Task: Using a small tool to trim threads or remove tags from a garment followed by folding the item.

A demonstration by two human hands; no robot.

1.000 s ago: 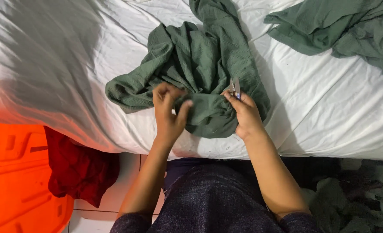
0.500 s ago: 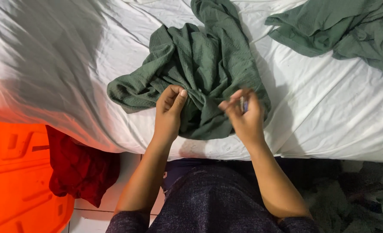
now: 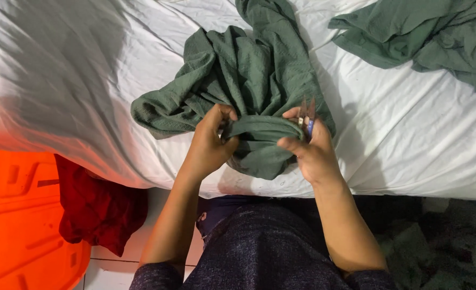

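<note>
— While the cloth was lying looser a second ago, she has now drawn a fold of the green garment (image 3: 254,80) taut between both hands, hasn't she?

— Yes. The left hand (image 3: 208,145) has slid in from the hem and its grip is pinched shut on that fold, thumb over the top. The right hand (image 3: 310,153) has come up a little and is closed on the other end of the same fold, with the small thread snips (image 3: 306,115) held in it too, blades pointing toward twelve o'clock.

— Are the blades open?

— A narrow gap shows at the tips; they are not on the cloth. To my eye the stretched fold means she is looking over a seam or a loose thread, though I cannot see any thread from here.

— Where is the garment itself?

— Bunched on the white bed sheet (image 3: 88,80), near its front edge, trailing away to twelve o'clock.

— And around her?

— A second green cloth (image 3: 436,37) at two o'clock, well apart. A dark red cloth (image 3: 96,207) hangs at eight o'clock beside an orange plastic crate (image 3: 18,215). More dark green fabric (image 3: 442,241) lies on the floor at four o'clock.

— Anything in her way?

— Only the garment's own heap, crowding just behind the fold.
</note>
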